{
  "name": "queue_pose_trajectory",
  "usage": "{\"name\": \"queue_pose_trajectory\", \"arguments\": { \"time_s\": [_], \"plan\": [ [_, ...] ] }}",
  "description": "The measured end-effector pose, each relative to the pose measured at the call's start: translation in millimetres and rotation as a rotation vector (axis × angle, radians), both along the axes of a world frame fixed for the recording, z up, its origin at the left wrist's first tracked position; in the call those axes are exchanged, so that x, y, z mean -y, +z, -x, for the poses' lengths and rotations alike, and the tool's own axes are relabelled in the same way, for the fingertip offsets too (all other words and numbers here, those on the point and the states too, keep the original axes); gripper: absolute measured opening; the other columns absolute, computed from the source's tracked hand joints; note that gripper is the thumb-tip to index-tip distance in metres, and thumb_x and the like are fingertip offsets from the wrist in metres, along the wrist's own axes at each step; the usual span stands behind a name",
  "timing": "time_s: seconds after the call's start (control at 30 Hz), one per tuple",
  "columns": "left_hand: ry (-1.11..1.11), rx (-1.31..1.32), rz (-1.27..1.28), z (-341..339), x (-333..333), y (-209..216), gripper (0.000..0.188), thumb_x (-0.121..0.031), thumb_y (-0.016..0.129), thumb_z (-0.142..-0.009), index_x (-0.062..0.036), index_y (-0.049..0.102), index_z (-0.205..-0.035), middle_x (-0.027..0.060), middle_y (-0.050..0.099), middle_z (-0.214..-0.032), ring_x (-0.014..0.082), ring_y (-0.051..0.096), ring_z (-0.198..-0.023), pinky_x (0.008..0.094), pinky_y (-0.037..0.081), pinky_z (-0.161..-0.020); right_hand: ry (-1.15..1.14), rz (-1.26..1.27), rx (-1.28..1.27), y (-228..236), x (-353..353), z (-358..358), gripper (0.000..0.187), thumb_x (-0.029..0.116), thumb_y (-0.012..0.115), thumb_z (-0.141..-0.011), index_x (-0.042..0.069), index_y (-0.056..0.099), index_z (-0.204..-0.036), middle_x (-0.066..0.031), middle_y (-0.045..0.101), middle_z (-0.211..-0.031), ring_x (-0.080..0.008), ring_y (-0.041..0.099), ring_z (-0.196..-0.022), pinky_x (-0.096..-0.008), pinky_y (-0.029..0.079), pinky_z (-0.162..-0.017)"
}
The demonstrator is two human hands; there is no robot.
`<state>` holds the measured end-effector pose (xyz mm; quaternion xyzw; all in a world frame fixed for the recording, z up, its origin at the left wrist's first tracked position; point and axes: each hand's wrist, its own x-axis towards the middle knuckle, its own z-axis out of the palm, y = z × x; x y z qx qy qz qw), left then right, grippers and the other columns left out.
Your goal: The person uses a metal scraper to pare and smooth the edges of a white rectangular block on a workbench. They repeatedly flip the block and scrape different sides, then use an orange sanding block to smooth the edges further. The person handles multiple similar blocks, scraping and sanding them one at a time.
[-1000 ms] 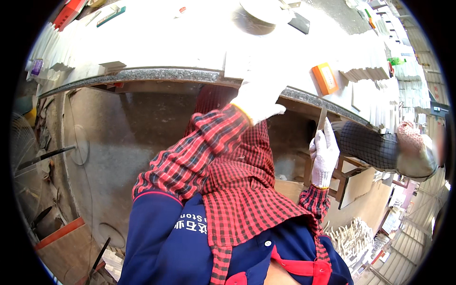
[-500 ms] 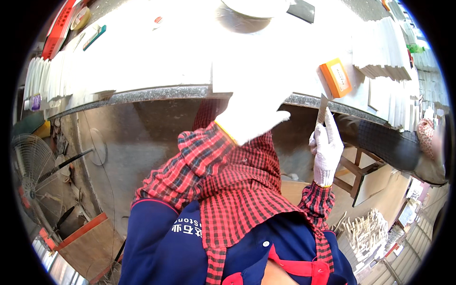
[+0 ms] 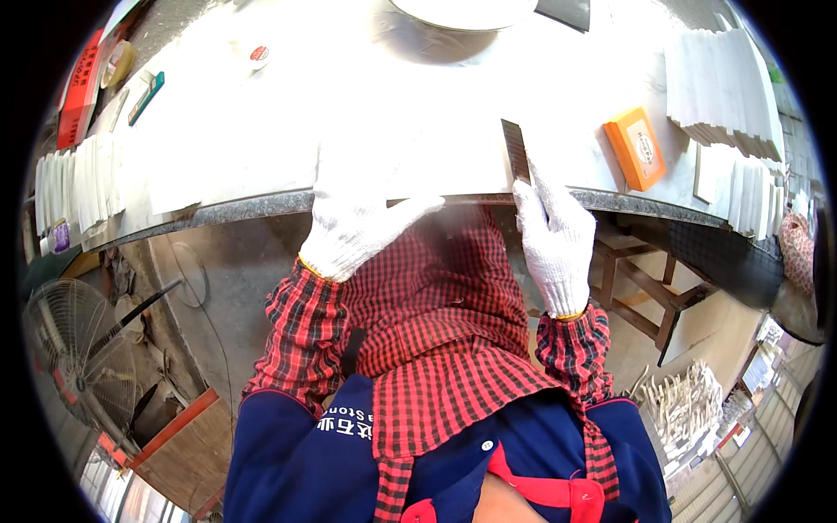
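Both my hands wear white knit gloves. My left hand (image 3: 350, 228) lies at the front edge of the white worktable (image 3: 240, 170), its fingers stretched forward over a pale flat piece (image 3: 410, 170) and its thumb pointing right. Glare hides the fingertips and most of the piece's outline. My right hand (image 3: 555, 237) is closed on a dark, narrow, flat strip (image 3: 515, 148), like a blade or ruler. The strip points away from me over the tabletop, to the right of the pale piece. An orange box (image 3: 635, 150) lies to the right of this hand.
Stacks of white slabs stand at right (image 3: 724, 91) and left (image 3: 91, 183). A round white object (image 3: 466, 10) sits at the far side. A green-and-white item (image 3: 146, 98) and a red box (image 3: 80, 91) lie at left. Below are a fan (image 3: 78, 353) and a wooden stool (image 3: 641, 279).
My left hand has moved left and turned along the table edge. The right hand has swung left and forward with the dark strip, now over the tabletop.
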<state>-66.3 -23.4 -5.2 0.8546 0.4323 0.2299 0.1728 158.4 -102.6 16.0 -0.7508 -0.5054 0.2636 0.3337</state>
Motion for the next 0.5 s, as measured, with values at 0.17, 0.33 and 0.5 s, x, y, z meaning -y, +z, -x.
{"name": "queue_pose_trajectory", "arguments": {
  "time_s": [0.17,0.33,0.5],
  "plan": [
    [0.009,0.076,0.09,2.2,-4.0,-5.0,0.084,-0.039,0.092,-0.066,-0.0075,0.061,-0.138,0.0165,0.067,-0.129,0.0349,0.061,-0.124,0.055,0.032,-0.117,0.109,-0.028,0.317,0.2,-10.0,4.9,0.031,0.013,0.069,-0.095,-0.001,0.07,-0.122,-0.0154,0.069,-0.078,-0.0188,0.064,-0.06,-0.0299,0.051,-0.06],
    [-0.029,0.109,0.033,-1.4,-9.9,-3.5,0.083,-0.037,0.093,-0.065,-0.0082,0.062,-0.136,0.0166,0.069,-0.126,0.0334,0.062,-0.125,0.0563,0.03,-0.118,0.18,0.08,0.488,14.7,-29.2,23.4,0.025,0.012,0.07,-0.093,0.003,0.074,-0.116,-0.0177,0.07,-0.077,-0.0279,0.068,-0.062,-0.033,0.053,-0.06],
    [-0.016,0.169,0.031,-4.4,-10.8,-5.6,0.082,-0.036,0.093,-0.065,-0.0086,0.062,-0.136,0.0149,0.068,-0.13,0.0333,0.061,-0.127,0.0559,0.028,-0.119,0.274,-0.007,0.289,10.0,-32.0,26.0,0.021,0.018,0.068,-0.093,0.008,0.074,-0.11,-0.0164,0.069,-0.076,-0.0288,0.067,-0.06,-0.0362,0.053,-0.056]
  ]
}}
